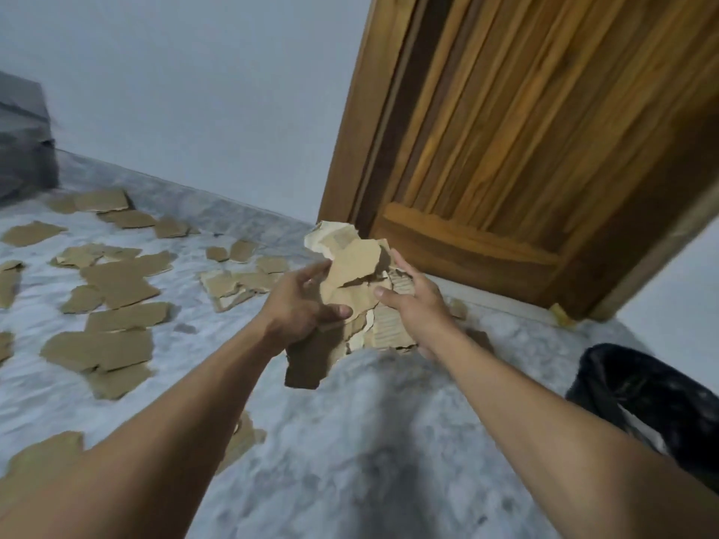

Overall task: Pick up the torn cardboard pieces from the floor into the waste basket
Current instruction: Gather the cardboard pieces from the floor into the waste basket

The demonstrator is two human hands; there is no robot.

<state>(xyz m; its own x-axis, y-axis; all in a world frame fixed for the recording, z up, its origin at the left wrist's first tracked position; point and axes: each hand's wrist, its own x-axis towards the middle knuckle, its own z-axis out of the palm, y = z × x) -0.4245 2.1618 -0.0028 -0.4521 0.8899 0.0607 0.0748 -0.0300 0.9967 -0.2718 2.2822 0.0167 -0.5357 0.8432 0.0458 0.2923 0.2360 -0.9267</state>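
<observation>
A stack of torn brown cardboard pieces (356,274) is held up above the floor between both hands. My left hand (299,305) grips the stack's left side, thumb across its front. My right hand (412,301) holds the right side, thumb on the front and fingers behind. Several more torn cardboard pieces (116,282) lie scattered over the marble floor at the left. The black waste basket (653,398), lined with a dark bag, stands at the right edge, below and to the right of my right arm.
A wooden door (544,149) and its frame rise straight ahead. A white wall runs along the back. A dark grey object (23,142) sits at the far left. Small cardboard scraps (560,315) lie by the door's foot, and another piece (241,441) under my left forearm.
</observation>
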